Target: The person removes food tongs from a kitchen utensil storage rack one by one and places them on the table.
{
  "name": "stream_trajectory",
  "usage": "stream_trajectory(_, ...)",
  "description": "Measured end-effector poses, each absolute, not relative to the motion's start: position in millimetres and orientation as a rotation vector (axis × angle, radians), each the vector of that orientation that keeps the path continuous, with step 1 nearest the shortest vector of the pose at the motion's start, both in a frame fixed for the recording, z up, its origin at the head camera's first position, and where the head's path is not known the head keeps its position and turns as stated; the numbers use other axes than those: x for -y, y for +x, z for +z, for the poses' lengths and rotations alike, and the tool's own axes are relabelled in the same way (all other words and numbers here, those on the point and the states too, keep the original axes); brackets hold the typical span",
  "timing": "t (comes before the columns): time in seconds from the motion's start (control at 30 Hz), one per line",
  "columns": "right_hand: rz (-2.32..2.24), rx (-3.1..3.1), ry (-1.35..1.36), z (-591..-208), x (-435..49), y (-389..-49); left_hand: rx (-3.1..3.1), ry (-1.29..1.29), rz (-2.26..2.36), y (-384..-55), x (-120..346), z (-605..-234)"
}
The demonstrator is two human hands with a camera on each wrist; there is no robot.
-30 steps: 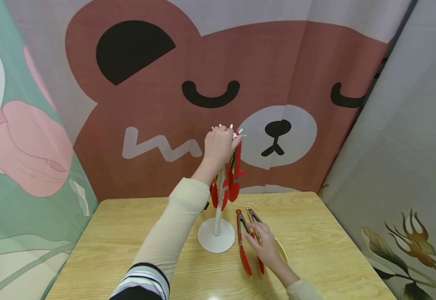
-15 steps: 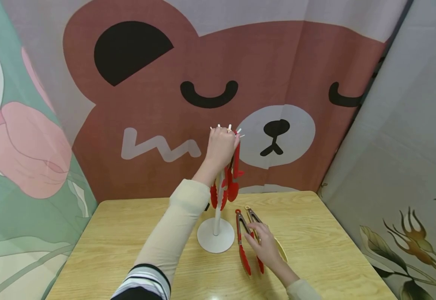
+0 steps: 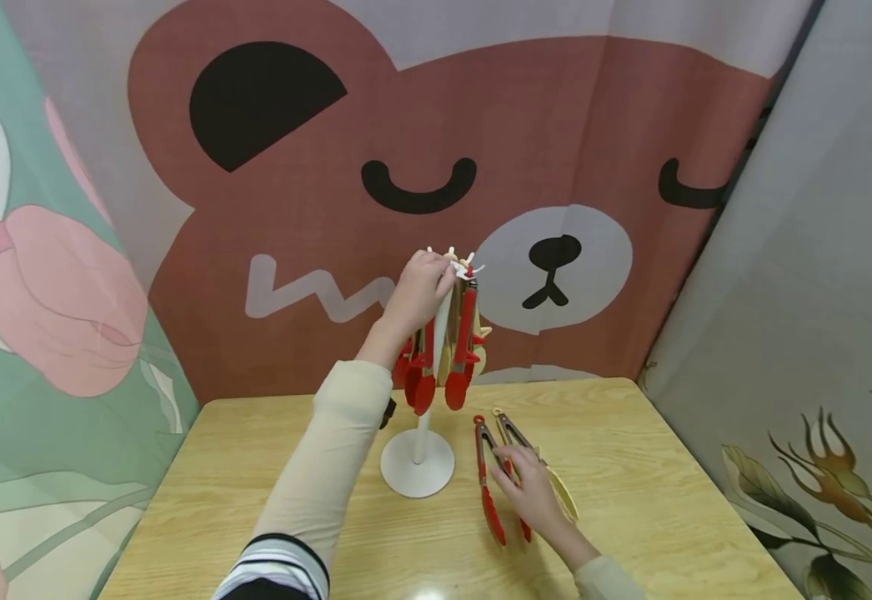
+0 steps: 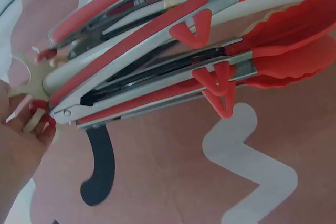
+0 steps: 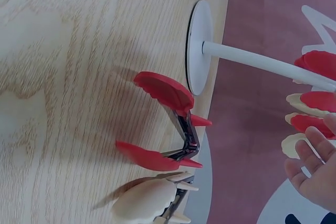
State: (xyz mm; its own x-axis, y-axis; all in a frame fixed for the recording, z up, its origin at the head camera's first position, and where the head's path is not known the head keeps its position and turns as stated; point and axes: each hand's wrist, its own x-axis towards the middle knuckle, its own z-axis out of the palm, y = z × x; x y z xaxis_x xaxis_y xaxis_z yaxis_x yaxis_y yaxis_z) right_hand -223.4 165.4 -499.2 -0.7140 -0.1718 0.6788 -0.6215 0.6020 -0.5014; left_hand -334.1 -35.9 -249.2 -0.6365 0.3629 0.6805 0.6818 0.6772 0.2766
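Observation:
At the top of a white rack with hooks (image 3: 419, 464), my left hand (image 3: 419, 283) has its fingers curled. In the left wrist view the left hand (image 4: 21, 145) grips the rack's top (image 4: 35, 80) beside the red hanging loops. Several red-tipped tongs (image 3: 460, 358) hang from the hooks, with cream tongs (image 3: 479, 358) among them. My right hand (image 3: 532, 492) is over red tongs (image 3: 489, 500) lying spread on the table; in the right wrist view its loosely bent fingers (image 5: 310, 158) are apart from them. Beside these lie cream tongs (image 5: 144, 200), partly covered by the right hand in the head view.
A light wooden table (image 3: 256, 467) carries the rack. Behind it hangs a curtain with a brown bear (image 3: 293, 225); a grey curtain (image 3: 804, 292) borders the right side. A small black object (image 3: 388, 412) shows behind the left sleeve.
The rack has turned, so different tongs face me, and its base has shifted slightly left. My left hand has moved left with it. The right hand is nearly still.

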Motion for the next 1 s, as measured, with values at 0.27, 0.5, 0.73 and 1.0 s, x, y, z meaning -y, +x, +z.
stream_trajectory(0.27,1.048,2.244,0.607,-501.6,-164.6,-221.8,2.312,-0.905,-0.868,-335.0,42.6,-248.4)
stream_trajectory(0.5,1.055,2.248,0.598,-505.6,-166.8,-219.6,2.334,-0.935,-0.960,-333.9,46.9,-249.0)
stream_trajectory(0.73,1.049,2.232,0.601,-506.0,-167.2,-219.6,2.260,-1.008,-1.008,-333.3,49.4,-248.5)
stream_trajectory(1.0,1.023,2.197,0.624,-506.3,-168.3,-223.7,2.213,-1.035,-1.061,-333.9,49.4,-246.2)
